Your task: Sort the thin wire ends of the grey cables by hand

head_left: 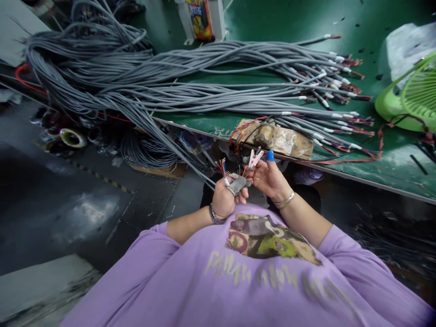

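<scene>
My left hand (223, 200) is closed around the end of a grey cable (199, 171), whose white-taped tip fans out into thin coloured wires (222, 167). A grey wrapped piece (237, 185) lies across the top of this hand; whether it covers the thumb or is held, I cannot tell. Close on the right, my right hand (271, 182) has curled fingers at more thin coloured wires (244, 171). Its thumb points up and wears a blue finger cot (270, 155). A pale pink clip (255, 159) shows just beyond those fingers; what it grips is unclear.
Long bundles of grey cables (218, 59) lie across the green bench (272, 20), their stripped ends to the right. A worn wooden block (286, 140) sits at the bench edge. A green fan (413, 93) stands at right. Coiled cables (146, 154) lie below.
</scene>
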`<state>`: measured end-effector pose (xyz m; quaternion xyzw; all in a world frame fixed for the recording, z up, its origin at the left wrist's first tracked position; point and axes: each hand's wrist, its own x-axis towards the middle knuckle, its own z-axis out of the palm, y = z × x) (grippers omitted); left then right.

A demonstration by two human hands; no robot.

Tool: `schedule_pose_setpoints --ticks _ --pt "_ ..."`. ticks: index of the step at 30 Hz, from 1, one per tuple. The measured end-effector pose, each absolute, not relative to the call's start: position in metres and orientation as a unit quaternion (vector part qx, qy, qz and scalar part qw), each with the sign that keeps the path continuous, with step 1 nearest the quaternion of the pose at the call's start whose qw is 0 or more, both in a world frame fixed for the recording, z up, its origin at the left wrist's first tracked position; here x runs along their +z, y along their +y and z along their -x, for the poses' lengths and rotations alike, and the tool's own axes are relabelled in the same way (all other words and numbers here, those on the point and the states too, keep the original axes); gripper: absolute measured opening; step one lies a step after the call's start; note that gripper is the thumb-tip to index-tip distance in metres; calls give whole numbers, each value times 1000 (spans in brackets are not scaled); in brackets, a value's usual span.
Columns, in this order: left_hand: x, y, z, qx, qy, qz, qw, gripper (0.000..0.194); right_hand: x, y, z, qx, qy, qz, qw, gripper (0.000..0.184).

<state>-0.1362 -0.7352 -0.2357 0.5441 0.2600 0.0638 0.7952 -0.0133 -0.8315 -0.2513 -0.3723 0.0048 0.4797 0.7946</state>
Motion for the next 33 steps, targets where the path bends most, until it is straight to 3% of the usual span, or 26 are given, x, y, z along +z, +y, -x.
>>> schedule_pose_setpoints --ticks 7,17,23,33 --pt "-245 -732 136 69 243 -576 778 44 -250 -855 10 528 -101 413 735 54" --pt "-249 -729 134 40 220 -627 746 41 -249 -843 30 417 -102 500 752 30" --pt "-248 -727 134 0 200 -639 743 34 -249 -843 28 415 -128 529 729 30" --pt "-252 -729 137 49 204 -598 773 42 -249 -846 25 444 -115 494 739 35"
